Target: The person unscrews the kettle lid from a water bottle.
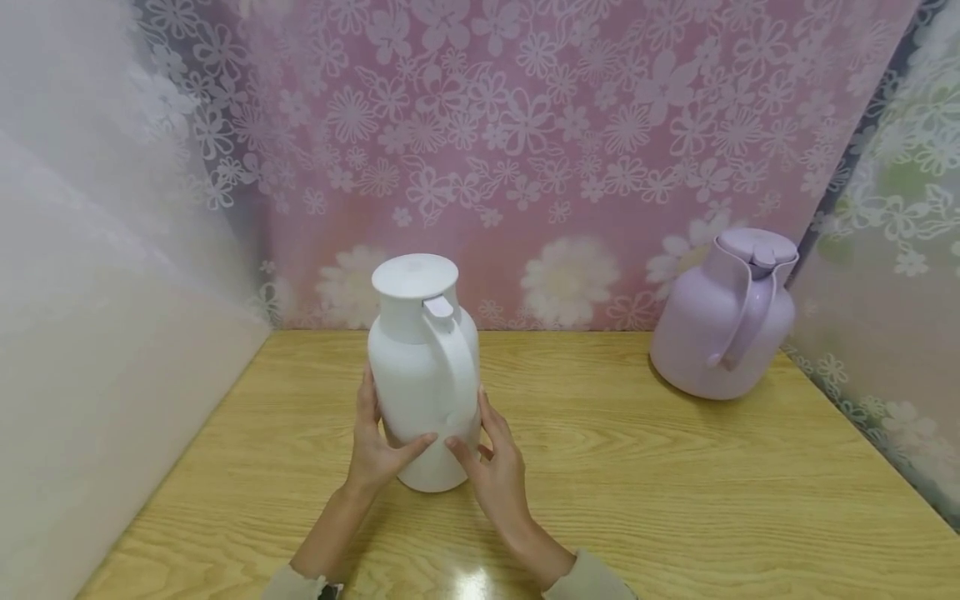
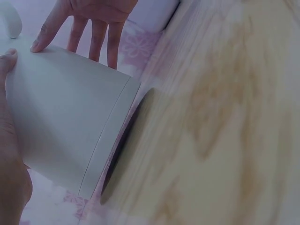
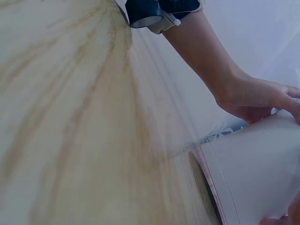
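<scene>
Between my two hands stands a white thermos jug (image 1: 408,367), upright, its flat lid on top and its handle (image 1: 459,358) turned towards me. My left hand (image 1: 377,450) grips the lower left of its body, and my right hand (image 1: 501,479) the lower right. Both thumbs lie across the front of the jug below the handle, tips close together. The fingers reach round the sides and are partly hidden. In the left wrist view the jug's base (image 2: 110,140) is close over the table, with a dark shadow (image 2: 126,145) beside its lower edge.
A lilac jug (image 1: 720,325) stands at the back right of the wood-grain table (image 1: 585,467). Behind the table hangs a pink flowered cloth (image 1: 525,150). A pale wall (image 1: 112,333) borders the left, and a flowered sheet (image 1: 900,333) the right.
</scene>
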`<action>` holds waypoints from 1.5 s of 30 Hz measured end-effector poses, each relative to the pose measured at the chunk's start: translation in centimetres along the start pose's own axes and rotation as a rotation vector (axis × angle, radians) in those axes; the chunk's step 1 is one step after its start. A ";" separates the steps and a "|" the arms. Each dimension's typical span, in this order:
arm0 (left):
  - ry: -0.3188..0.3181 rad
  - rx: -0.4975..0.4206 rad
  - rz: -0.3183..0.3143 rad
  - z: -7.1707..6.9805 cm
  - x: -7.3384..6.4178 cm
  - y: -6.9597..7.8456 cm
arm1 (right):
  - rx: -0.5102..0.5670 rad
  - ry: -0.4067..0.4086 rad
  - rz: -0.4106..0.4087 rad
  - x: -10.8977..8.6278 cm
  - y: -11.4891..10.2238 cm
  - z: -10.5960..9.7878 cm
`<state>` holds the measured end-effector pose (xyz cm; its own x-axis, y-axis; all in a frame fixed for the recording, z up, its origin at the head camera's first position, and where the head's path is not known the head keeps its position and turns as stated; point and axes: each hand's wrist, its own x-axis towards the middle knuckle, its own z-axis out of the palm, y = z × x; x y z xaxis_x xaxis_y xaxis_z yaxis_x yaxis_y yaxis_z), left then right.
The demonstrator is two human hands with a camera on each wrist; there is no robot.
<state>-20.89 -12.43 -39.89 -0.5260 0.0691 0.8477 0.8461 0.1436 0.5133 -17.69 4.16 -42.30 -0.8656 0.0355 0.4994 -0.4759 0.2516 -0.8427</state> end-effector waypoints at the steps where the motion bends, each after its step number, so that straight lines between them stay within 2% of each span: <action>1: 0.001 0.003 -0.005 0.0 0.0 0.0 | 0.001 -0.001 0.001 0.0 0.1 0.0; 7: -0.003 0.016 -0.021 -0.1 -0.1 0.0 | 0.012 0.009 -0.010 -0.1 0.4 0.1; 13: -0.007 0.015 0.002 0.0 -0.1 -0.1 | 0.006 0.007 0.020 -0.1 0.1 0.1; 20: -0.002 0.015 0.010 0.1 -0.2 -0.4 | 0.015 0.010 0.020 -0.2 -3.3 -0.6; 23: -0.001 0.022 0.017 0.1 -0.2 -0.5 | 0.008 0.015 0.042 -0.2 -3.7 -0.6; 26: -0.004 0.023 0.011 0.1 -0.3 -0.5 | 0.016 0.021 0.057 -0.2 -3.3 -0.4; 34: -0.030 0.003 -0.067 -0.2 -0.7 -0.3 | 0.005 0.023 0.053 -0.6 0.4 0.3; 38: -0.034 0.016 -0.061 -0.2 -0.7 -0.4 | -0.002 0.024 0.040 -0.7 0.7 0.3; 45: -0.037 0.041 -0.044 -0.3 -0.7 -0.5 | 0.003 0.015 0.071 -0.6 0.1 0.3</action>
<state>-20.90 -12.80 -40.71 -0.5662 0.0979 0.8185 0.8182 0.1874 0.5436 -17.23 3.86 -42.73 -0.8949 0.0682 0.4411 -0.4136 0.2448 -0.8769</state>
